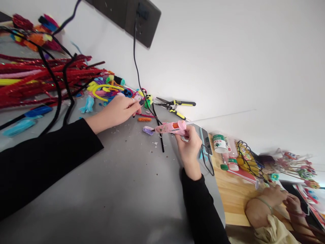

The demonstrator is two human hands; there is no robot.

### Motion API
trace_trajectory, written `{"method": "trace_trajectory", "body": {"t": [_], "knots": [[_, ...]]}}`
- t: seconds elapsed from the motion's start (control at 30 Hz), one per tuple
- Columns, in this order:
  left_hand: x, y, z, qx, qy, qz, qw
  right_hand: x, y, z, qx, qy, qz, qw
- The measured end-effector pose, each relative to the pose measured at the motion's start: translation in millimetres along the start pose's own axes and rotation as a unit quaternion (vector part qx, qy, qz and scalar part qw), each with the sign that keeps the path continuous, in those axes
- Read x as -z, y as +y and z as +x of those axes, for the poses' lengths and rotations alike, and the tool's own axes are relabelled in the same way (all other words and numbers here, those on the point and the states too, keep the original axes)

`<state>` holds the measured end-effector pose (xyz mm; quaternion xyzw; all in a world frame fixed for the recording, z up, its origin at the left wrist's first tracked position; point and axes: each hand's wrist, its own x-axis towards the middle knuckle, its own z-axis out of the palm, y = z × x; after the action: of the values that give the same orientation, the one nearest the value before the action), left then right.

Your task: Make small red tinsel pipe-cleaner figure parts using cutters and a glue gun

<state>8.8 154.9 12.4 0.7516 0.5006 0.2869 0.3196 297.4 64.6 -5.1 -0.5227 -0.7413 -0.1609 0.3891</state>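
Dk socket panel [115, 13] on far wht wall [228, 61]. Cutters [170, 103] w/ blk & yel handles lie spread nr wall. Phone [207, 144] at R edge of grey tabletop [132, 196]. Farther R, wooden tabletop [230, 195] holds wht tub [220, 145] w/ grn label, clear btl [233, 152] beside it, then yel bundle [245, 161] w/ blk cords. Craft flowers [306, 173] far R. Nr R: co-worker's hand [274, 195], tan sleeve [275, 232].

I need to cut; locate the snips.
In the head view, the snips lie slightly right of centre, by the wall, beyond the pink glue gun.
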Motion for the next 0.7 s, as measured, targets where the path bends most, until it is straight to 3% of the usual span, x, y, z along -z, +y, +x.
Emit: {"method": "trace_trajectory", "body": {"t": [0.43,0.7], "knots": [[-2.2,-7.2,1.6,-0.008,0.017,0.037,0.999,4.4,3.3,-3.6,-0.021,-0.011,-0.005,1.0],[0.7,-0.9,0.6,-0.005,0.005,0.034,0.999,5.1,1.0,-1.4,0.019,0.007,0.007,1.0]]}}
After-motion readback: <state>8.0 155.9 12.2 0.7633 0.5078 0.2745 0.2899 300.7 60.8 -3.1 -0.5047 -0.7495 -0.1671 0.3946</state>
